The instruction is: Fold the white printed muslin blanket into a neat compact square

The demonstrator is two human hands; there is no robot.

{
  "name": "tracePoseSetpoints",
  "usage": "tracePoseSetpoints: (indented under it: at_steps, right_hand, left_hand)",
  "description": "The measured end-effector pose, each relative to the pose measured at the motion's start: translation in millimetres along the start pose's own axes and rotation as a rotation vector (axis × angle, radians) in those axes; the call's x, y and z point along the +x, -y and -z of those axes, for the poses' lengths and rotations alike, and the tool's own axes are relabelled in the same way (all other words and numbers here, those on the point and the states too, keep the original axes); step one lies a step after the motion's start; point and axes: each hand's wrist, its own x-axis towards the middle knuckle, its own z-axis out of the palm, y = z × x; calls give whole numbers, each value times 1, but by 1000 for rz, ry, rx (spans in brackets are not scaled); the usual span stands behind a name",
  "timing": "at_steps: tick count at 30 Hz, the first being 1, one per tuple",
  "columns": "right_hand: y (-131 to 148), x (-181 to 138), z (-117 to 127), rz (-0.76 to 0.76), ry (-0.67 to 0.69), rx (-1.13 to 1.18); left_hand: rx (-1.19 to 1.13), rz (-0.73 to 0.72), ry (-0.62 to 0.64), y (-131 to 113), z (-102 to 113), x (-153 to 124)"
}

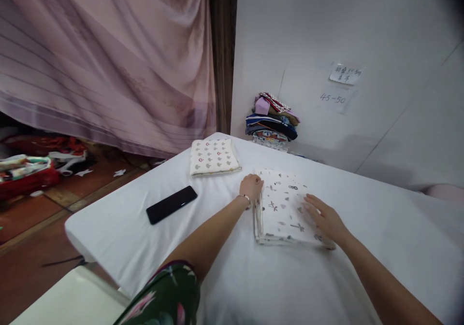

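A folded white cloth with small grey prints lies in the middle of the white-covered table. My left hand sits curled at the cloth's far left corner, its fingers closed on the edge of the cloth. My right hand lies flat on the cloth's right side, fingers stretched out. A second folded cloth with grey and red prints rests farther back to the left, apart from both hands.
A black phone lies on the table left of my left arm. A pile of folded coloured fabrics stands against the back wall. A pink curtain hangs at left; red bags lie on the floor.
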Motion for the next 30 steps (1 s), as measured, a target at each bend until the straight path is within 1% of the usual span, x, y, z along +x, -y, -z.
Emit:
tracePoseSetpoints:
  at_steps: [2,4,8,15,20,24,30]
  right_hand:
    - [-5,18,-8,0,-41,-6]
    - [-13,31,-17,-5,-45,-16]
    - [-30,41,-29,-6,-23,-16]
    - [-48,37,-30,-14,-76,141]
    - [-52,29,-32,-36,-99,254]
    - [-53,27,-32,-20,-94,263]
    - [-53,27,-33,-11,-87,256]
  left_hand:
    - [1,74,24,1,2,16]
    - [-4,130,57,3,0,27]
    - [2,185,100,3,-6,38]
    - [3,235,98,-1,-13,51]
    - [-20,264,55,7,-13,52]
    - [-42,310,73,11,-13,51]
    - [-41,335,96,4,-11,52]
